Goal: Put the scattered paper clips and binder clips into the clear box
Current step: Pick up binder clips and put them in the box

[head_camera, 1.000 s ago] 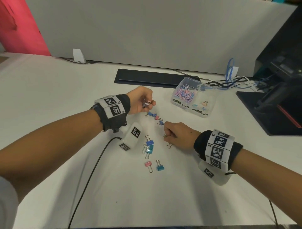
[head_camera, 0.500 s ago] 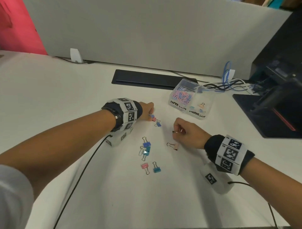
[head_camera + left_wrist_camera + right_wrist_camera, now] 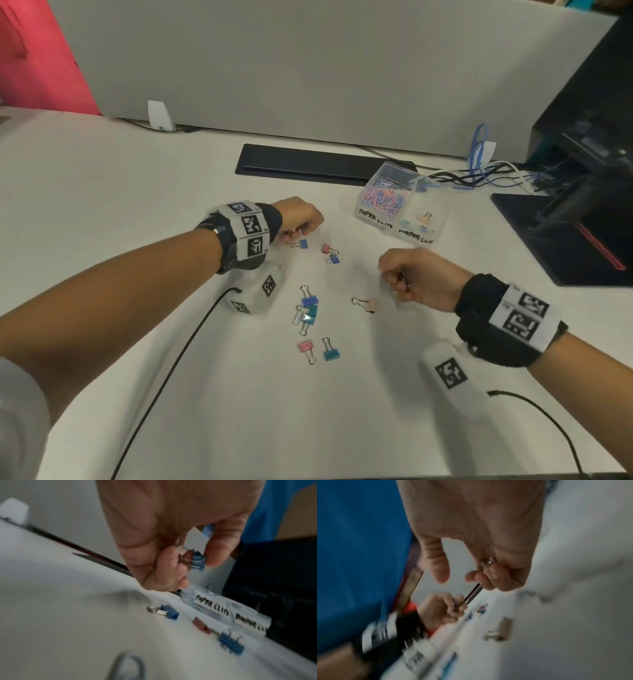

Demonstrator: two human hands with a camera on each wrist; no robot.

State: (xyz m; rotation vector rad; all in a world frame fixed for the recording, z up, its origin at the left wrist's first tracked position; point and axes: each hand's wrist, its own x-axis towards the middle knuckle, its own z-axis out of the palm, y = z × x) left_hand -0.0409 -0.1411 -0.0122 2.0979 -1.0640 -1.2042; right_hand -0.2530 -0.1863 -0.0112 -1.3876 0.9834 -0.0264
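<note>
Binder clips lie scattered on the white table: a blue one (image 3: 301, 244), a pink and blue pair (image 3: 331, 254), a beige one (image 3: 367, 304), a blue-and-teal cluster (image 3: 308, 310), and a pink (image 3: 306, 347) and a teal one (image 3: 331, 353) nearest me. My left hand (image 3: 301, 221) is curled and pinches a blue binder clip (image 3: 198, 561) just above the table. My right hand (image 3: 407, 275) is fisted right of the beige clip, holding a small metal clip (image 3: 488, 561) against the palm. The clear box (image 3: 399, 202), labelled "paper clips", stands behind, with coloured paper clips and a few binder clips inside.
A black flat bar (image 3: 318, 164) lies behind the clips. A black device (image 3: 579, 192) and tangled cables (image 3: 479, 174) occupy the right. A grey partition (image 3: 308, 68) closes off the back. Black wrist cables (image 3: 171, 370) trail toward me.
My left hand dipped to the clips at the far end and came up pinching a blue one. My right hand lifted off the table and drew right, away from the beige clip.
</note>
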